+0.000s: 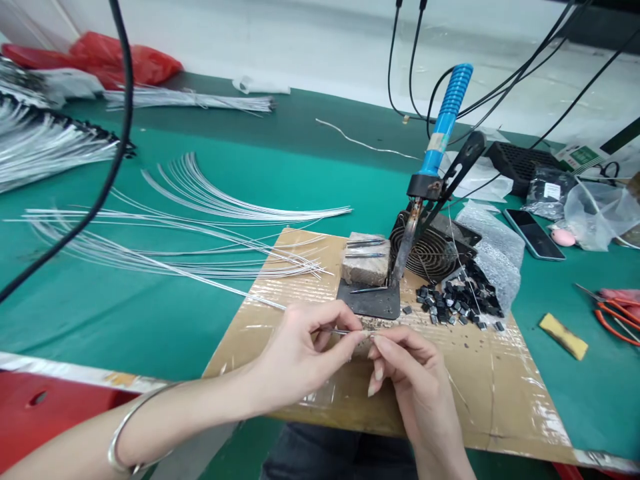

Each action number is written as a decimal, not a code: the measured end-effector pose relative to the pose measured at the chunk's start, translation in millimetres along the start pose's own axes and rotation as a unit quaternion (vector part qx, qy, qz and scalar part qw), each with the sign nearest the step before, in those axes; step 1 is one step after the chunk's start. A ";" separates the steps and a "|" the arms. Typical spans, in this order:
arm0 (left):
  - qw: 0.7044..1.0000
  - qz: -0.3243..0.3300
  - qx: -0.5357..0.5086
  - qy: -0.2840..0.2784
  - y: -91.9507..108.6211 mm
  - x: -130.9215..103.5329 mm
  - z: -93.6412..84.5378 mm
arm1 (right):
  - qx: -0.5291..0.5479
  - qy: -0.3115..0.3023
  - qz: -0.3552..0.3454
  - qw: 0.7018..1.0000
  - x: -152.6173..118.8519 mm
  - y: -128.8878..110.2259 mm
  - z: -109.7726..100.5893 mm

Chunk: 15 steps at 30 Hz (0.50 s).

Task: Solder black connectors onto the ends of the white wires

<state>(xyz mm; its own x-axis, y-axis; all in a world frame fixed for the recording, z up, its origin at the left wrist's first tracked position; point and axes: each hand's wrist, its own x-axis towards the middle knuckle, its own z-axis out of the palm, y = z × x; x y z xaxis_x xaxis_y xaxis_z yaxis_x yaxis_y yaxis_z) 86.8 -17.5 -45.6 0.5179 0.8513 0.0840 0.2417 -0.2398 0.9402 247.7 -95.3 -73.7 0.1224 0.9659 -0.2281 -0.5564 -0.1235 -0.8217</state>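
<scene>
Just on the near side of the blue-handled soldering iron (445, 127), the left hand (310, 363) pinches a thin strand (338, 331) between thumb and forefinger, and the right hand (420, 377) closes its thumb and forefinger on the strand's other end, its remaining fingers loosely curled; the fingertips of both hands nearly meet, and the fine detail between them is too small to make out. The iron slants downward, its metal end by a dark plate (371, 308). Left of the iron, a grey block (364, 273) sits on that plate with slim rods on top. Behind the iron's metal shaft is a round fan grille (425, 250), and right of the shaft lies a heap of small black parts (455, 299). Well to the left of the iron, white wires (200, 230) fan across the green tabletop (165, 320), some ends reaching onto the cardboard sheet (500, 407) beneath the iron's plate. To the iron's right are a phone (534, 235), a yellow sponge (564, 337) and an orange-handled tool (613, 319), the tool farthest from it.
</scene>
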 end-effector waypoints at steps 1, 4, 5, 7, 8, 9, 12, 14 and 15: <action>1.000 0.001 0.002 0.002 -0.2 0.0 0.0 | -0.006 -0.003 0.004 1.000 0.0 -0.7 -1.2; 1.000 -0.002 0.006 0.009 -1.0 -0.2 0.5 | -0.020 -0.001 0.000 1.000 -0.5 -0.6 -1.9; 1.000 -0.004 0.007 0.011 -1.3 -0.3 0.7 | -0.021 0.004 -0.004 1.000 -0.8 0.0 -1.5; 1.000 -0.008 0.010 0.013 -1.4 -0.6 1.2 | -0.020 0.012 -0.012 1.000 -1.1 1.1 -0.1; 1.000 -0.009 0.012 0.014 -1.3 -0.8 1.3 | -0.018 0.016 -0.014 1.000 -1.3 1.4 0.8; 1.000 -0.010 0.014 0.014 -1.0 -1.0 1.5 | -0.016 0.019 -0.015 1.000 -1.4 1.4 1.6; 1.000 -0.006 0.022 0.019 -0.1 -1.8 1.8 | -0.013 0.032 -0.016 0.999 -1.8 1.2 4.0; 0.999 0.003 0.027 0.023 0.0 -2.2 2.1 | -0.006 0.037 -0.018 0.999 -2.0 2.0 5.4; 0.999 0.009 0.029 0.025 -0.1 -2.5 2.1 | 0.000 0.037 -0.016 0.999 -2.0 2.9 6.3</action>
<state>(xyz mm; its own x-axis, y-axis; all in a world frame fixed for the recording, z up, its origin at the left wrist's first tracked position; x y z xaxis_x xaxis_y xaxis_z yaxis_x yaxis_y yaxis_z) 87.3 -20.6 -46.7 0.4818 0.8683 0.1181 0.2810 -0.2808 0.9177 240.7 -96.1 -72.3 0.2005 0.9501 -0.2391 -0.5505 -0.0926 -0.8297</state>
